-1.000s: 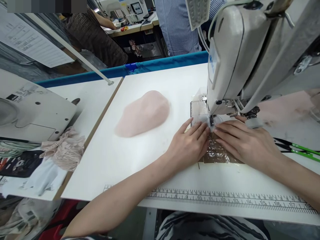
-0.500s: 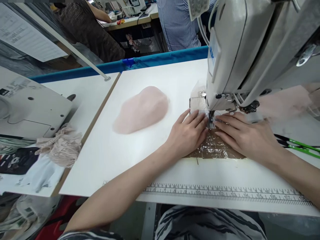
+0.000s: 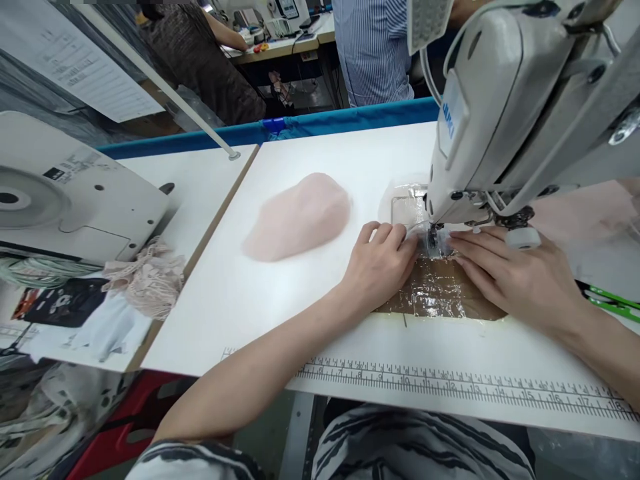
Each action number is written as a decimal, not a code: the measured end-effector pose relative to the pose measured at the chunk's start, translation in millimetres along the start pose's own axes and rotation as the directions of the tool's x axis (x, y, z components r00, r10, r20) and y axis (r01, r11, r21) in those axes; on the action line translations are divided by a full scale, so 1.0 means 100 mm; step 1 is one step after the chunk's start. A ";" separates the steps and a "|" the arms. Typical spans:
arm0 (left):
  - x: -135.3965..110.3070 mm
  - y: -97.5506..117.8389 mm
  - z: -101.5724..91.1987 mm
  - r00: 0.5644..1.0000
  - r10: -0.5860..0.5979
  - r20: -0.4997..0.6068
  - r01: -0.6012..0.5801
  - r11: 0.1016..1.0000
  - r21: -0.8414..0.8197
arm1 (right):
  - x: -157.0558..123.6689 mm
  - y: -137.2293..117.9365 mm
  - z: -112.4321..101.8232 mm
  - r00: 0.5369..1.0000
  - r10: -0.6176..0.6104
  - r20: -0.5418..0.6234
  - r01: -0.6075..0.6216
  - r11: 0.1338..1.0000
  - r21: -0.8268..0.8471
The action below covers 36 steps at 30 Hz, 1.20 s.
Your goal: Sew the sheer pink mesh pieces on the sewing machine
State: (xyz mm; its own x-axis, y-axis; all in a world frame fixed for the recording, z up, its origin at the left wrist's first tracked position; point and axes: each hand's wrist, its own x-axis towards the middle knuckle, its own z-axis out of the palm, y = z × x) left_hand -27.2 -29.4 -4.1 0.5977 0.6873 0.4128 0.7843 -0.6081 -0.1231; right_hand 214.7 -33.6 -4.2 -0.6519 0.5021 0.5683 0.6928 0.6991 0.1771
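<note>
My left hand (image 3: 381,265) rests on the white table (image 3: 320,167) just left of the needle of the sewing machine (image 3: 505,100), its fingers curled and pinching a thin clear strip (image 3: 417,227) at the presser foot. My right hand (image 3: 515,280) lies flat with fingers stretched toward the needle, pressing on the shiny taped patch (image 3: 435,293) below the machine head. A pale pink foam cup (image 3: 300,217) lies on the table to the left of my left hand.
A printed ruler (image 3: 450,387) runs along the table's near edge. Pink lace trim (image 3: 147,277) and another machine (image 3: 65,207) sit on the left table. Green-handled scissors (image 3: 610,307) lie at the right. Two people stand beyond the blue edge (image 3: 300,123).
My left hand's fingers have curled from flat into a pinch at the presser foot. The view has shifted slightly; my right hand stays flat by the needle.
</note>
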 end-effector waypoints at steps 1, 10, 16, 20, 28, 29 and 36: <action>-0.01 0.01 -0.02 1.000 0.015 -0.010 -0.015 1.000 0.023 | 0.00 -0.01 0.00 1.000 0.011 -0.010 -0.011 1.000 0.021; -0.02 -0.02 -0.27 0.994 0.034 0.102 -0.002 0.954 -0.300 | 0.02 -0.20 -0.03 0.987 0.081 0.141 -0.132 0.903 0.410; 0.00 -0.04 -0.49 0.910 -0.115 0.399 0.192 0.968 -0.159 | -0.02 -0.12 0.04 0.994 0.050 0.101 -0.086 0.916 0.392; -0.02 -0.06 -0.72 0.898 -0.026 0.438 0.232 0.875 -0.424 | -0.02 -0.10 0.05 0.996 -0.072 0.059 0.041 0.909 0.415; -0.17 -0.24 -0.86 0.752 -0.470 0.463 0.480 0.871 0.104 | 0.04 -0.14 -0.02 0.973 -0.229 -0.014 0.186 0.751 0.634; -0.22 -0.24 -0.84 0.730 -0.491 0.476 0.492 0.860 0.132 | 0.04 -0.14 -0.04 0.976 -0.218 -0.022 0.182 0.752 0.634; -0.57 -0.12 -0.70 0.770 -0.471 0.430 0.577 0.802 -0.155 | 0.06 -0.14 -0.11 0.985 -0.167 -0.044 0.160 0.787 0.596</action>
State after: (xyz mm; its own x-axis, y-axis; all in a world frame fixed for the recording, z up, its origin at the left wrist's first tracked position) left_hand -82.1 -88.6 37.0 0.1625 0.9866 -0.0120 0.9479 -0.1527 0.2795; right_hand 204.8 -45.8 6.0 -0.7440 0.3557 0.5656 0.2575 0.9338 -0.2485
